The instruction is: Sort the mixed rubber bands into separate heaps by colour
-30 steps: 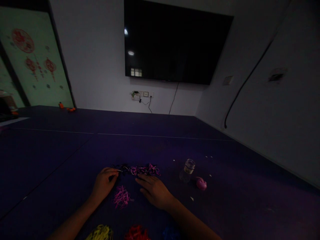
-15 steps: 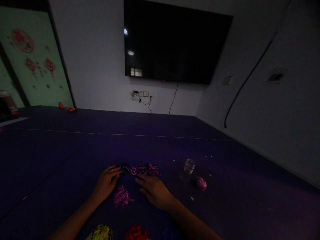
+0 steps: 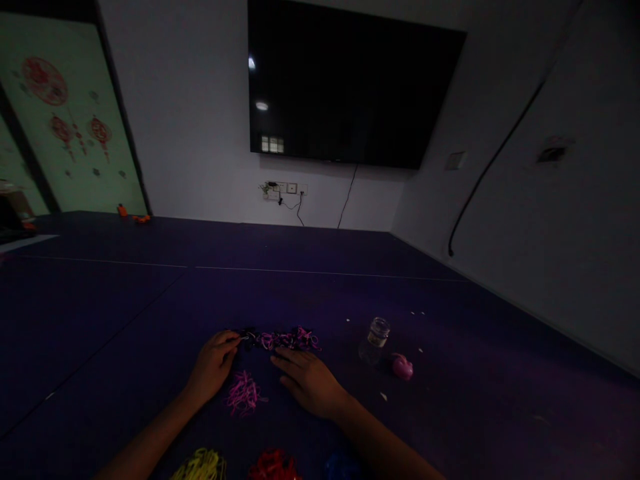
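Observation:
A loose row of black and pink thin bands (image 3: 287, 339), which look like rubber bands, lies on the dark purple tabletop. My left hand (image 3: 213, 365) rests at the row's left end, its fingers curved and the thumb a little apart. A pale strand shows beside its fingertips; I cannot make out whether they touch it. My right hand (image 3: 310, 381) lies palm down with fingers stretched out, fingertips at the row's near edge. Between the hands and nearer to me sits a small heap of pink bands (image 3: 243, 393).
Yellow bands (image 3: 201, 465), red bands (image 3: 274, 465) and a blue heap (image 3: 341, 466) lie at the near edge. Right of my right hand stand a clear glass jar (image 3: 374, 341) and a shiny pink object (image 3: 402, 367). White scraps (image 3: 383, 397) dot the purple table (image 3: 310, 300).
My left fingertips have drawn back slightly to the left, and a pale strand now shows beside them. My right hand and the heaps look unmoved.

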`<move>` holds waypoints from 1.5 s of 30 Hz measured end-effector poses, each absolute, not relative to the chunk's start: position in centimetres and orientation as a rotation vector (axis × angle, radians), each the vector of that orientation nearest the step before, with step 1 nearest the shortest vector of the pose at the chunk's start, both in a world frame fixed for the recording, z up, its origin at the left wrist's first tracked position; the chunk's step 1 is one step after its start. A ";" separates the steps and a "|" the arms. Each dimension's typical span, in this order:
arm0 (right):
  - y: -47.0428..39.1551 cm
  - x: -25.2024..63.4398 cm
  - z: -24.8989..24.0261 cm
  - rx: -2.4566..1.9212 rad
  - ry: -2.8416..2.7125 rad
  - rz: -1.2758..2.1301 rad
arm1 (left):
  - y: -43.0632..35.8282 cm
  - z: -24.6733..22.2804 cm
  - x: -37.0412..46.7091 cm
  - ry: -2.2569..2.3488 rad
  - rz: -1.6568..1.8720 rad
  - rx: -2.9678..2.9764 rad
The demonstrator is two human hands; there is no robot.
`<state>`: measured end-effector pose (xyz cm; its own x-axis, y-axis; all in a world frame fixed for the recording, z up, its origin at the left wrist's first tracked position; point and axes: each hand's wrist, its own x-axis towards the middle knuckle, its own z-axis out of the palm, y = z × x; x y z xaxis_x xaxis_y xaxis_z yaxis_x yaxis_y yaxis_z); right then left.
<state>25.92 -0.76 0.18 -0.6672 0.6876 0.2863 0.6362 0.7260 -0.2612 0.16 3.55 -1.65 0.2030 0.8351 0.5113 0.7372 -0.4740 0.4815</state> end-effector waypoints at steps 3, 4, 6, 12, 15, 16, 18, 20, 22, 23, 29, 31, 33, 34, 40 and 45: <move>-0.7 25.9 0.1 -1.024 -2.561 0.199 | 3.6 -1.8 -0.1 1.645 1.163 2.284; -0.7 25.9 0.0 -1.023 -2.559 0.198 | 3.7 -1.8 -0.2 1.681 1.172 2.273; -0.7 25.9 0.0 -1.018 -2.556 0.191 | 3.7 -2.0 -0.3 1.727 1.191 2.270; -0.7 25.9 0.0 -1.013 -2.562 0.170 | 3.5 -2.1 0.0 1.574 1.105 2.460; -0.6 25.9 0.0 -1.012 -2.564 0.181 | 3.5 -2.2 0.1 1.498 0.978 2.530; -0.6 25.9 -0.1 -1.010 -2.564 0.184 | 3.5 -2.3 0.2 1.501 0.950 2.532; -0.6 25.9 -0.1 -1.010 -2.565 0.185 | 3.6 -2.5 0.1 1.524 0.924 2.518; -0.6 26.0 -0.1 -1.011 -2.566 0.179 | 3.6 -2.6 0.1 1.528 0.939 2.498; -0.7 26.0 0.0 -1.012 -2.567 0.173 | 3.6 -2.5 0.2 1.504 0.981 2.487; -0.7 25.9 0.0 -1.014 -2.567 0.172 | 3.6 -2.4 0.2 1.490 1.010 2.482; -0.7 26.0 0.0 -1.008 -2.557 0.183 | 3.2 -1.5 0.5 1.459 1.204 2.377; -0.7 26.0 -0.1 -1.008 -2.555 0.182 | 3.0 -1.1 0.5 1.461 1.277 2.293; -0.6 26.0 -0.1 -1.013 -2.560 0.180 | 2.6 -0.6 0.5 1.417 1.309 2.202; -0.6 26.0 -0.1 -1.016 -2.564 0.180 | 2.4 -0.4 0.6 1.369 1.300 2.163; -0.6 26.0 -0.1 -1.028 -2.573 0.192 | 1.0 0.9 0.7 1.144 1.060 2.082; -0.6 26.0 0.0 -1.030 -2.568 0.199 | 1.0 0.8 0.6 1.311 1.119 1.998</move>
